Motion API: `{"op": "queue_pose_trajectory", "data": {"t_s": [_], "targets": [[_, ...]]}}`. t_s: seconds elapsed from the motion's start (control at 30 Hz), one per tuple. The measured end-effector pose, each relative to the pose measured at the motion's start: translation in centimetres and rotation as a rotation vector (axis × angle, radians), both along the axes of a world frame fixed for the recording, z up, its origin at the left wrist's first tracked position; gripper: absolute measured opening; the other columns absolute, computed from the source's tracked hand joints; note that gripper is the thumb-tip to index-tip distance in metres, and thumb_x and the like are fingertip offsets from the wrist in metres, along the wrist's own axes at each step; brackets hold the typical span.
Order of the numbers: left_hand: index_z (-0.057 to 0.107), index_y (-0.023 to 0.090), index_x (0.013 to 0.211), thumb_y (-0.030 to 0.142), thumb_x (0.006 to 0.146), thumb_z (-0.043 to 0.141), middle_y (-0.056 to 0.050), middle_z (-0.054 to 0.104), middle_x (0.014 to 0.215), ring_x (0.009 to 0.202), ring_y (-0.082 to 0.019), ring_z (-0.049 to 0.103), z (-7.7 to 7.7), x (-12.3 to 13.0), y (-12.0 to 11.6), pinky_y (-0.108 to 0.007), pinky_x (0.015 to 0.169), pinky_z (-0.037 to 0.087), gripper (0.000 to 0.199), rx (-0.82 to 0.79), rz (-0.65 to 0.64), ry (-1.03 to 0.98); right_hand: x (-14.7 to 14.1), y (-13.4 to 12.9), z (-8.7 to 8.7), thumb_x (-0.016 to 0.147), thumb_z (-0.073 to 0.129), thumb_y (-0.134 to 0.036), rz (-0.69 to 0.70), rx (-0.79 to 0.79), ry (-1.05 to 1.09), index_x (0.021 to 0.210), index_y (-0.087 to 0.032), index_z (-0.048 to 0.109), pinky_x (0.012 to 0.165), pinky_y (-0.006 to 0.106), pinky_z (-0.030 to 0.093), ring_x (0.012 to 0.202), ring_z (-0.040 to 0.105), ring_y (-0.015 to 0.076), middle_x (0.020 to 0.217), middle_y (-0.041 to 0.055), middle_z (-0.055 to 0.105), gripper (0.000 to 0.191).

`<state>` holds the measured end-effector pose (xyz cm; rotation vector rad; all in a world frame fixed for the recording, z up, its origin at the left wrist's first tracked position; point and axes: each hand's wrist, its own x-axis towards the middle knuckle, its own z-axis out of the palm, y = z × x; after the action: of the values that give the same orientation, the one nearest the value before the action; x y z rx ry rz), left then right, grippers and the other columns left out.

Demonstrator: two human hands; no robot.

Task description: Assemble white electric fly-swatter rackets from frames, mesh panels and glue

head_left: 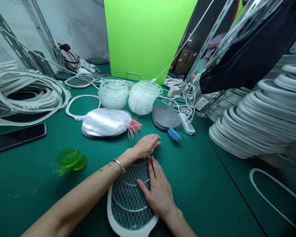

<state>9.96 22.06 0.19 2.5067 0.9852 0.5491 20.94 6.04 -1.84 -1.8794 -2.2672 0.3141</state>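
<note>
A white oval frame [110, 210] with metal mesh [128, 197] inside, like the head of an electric fly swatter, lies on the table in front of me. Pale curved ribs cross the mesh. Flat along its right side, my right hand [160, 191] has its fingers stretched out and its thumb apart. My left hand [148, 145] hovers over or rests at the far end, fingers loosely extended to the right; I see nothing in it. The left forearm, with a silver bracelet [119, 165], hides part of the frame's upper left side.
Beyond my hands lie silver mesh sheets [106, 121] with red wires, dark mesh sheets [165, 117] with blue wires, and two stacks of clear rings [113, 94]. A power strip [186, 123], green tape roll [72, 158], phone [17, 138] and stacked white frames [256, 121] surround them.
</note>
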Motion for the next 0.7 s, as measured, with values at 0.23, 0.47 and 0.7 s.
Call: {"op": "queue_pose_trajectory", "data": {"t_s": [0.23,0.47,0.7], "targets": [[0.038,0.020,0.145,0.032,0.103,0.036,-0.006,0.022,0.161,0.151,-0.019,0.004,-3.7,1.1,0.3,-0.042,0.123,0.003,0.044,0.020,-0.066,0.046,-0.1,0.0,0.3,0.094,0.034,-0.064,0.004,-0.025,0.014,0.155,-0.013,0.019,0.119,0.043,0.027,0.148,0.016,0.0269,0.161,0.0082,0.016,0.081],[0.057,0.017,0.127,0.040,0.103,0.032,-0.010,0.046,0.150,0.145,-0.023,0.030,-1.9,0.5,0.7,-0.041,0.118,0.026,0.041,-0.013,-0.031,0.041,-0.1,-0.1,-0.2,0.095,0.034,-0.064,0.007,0.005,0.011,0.155,-0.013,0.020,0.118,0.045,0.029,0.148,0.016,0.0267,0.161,0.0090,0.017,0.080],[0.052,0.020,0.136,0.046,0.104,0.022,-0.005,0.048,0.149,0.143,-0.019,0.035,-0.3,-6.0,-4.3,-0.037,0.118,0.029,0.051,-0.069,0.035,0.053,0.0,0.0,-0.4,0.095,0.037,-0.063,0.030,0.066,0.016,0.155,-0.012,0.017,0.118,0.047,0.027,0.148,0.012,0.0269,0.161,0.0113,0.014,0.082]]}}
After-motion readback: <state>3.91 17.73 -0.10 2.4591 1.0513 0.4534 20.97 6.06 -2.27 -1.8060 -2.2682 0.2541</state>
